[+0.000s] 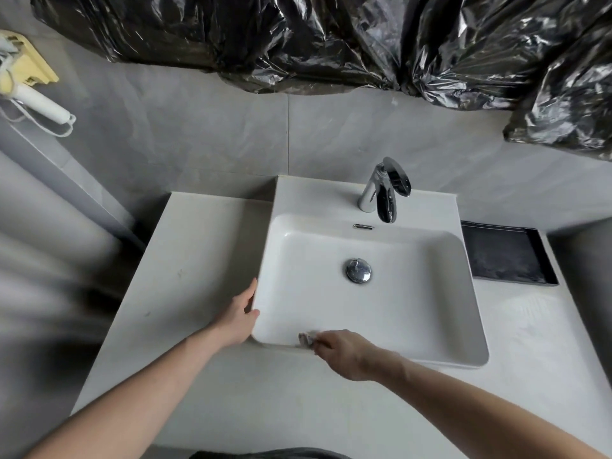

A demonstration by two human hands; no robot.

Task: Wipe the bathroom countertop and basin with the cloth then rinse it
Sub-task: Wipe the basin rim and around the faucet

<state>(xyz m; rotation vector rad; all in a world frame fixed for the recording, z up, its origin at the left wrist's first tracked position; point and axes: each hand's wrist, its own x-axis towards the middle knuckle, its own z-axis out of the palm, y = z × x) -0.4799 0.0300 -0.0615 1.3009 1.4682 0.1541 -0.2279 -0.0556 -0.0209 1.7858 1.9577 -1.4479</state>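
Cloth: the cloth (307, 338) is small and crumpled, and it is pressed on the near rim of the basin (440, 354), close to the near-left corner.
Right hand: the right hand (344, 354) has its fingers closed around the cloth and holds it against the rim; only a little part of the cloth shows beyond the fingers.
Left hand: the left hand (239, 318) rests against the left outer wall of the basin with the fingers spread and relaxed, holding nothing; it seems to steady the body.
Basin: white and rectangular, it sits on top of the countertop (205, 246); the drain stopper (358, 270) is in the middle of the bowl.
Faucet: the faucet (381, 193) stands at the back edge, and I see no water running.
Around: a dark tray (506, 255) lies just beside the basin on its right; black plastic sheeting (364, 38) hangs on the wall above.
Step in hand: I judge that the wiping of the basin rim is going on.
Next move: probably to drag the cloth along the near rim with steady pressure, then down into the bowl; the rinsing under the faucet is not yet done.
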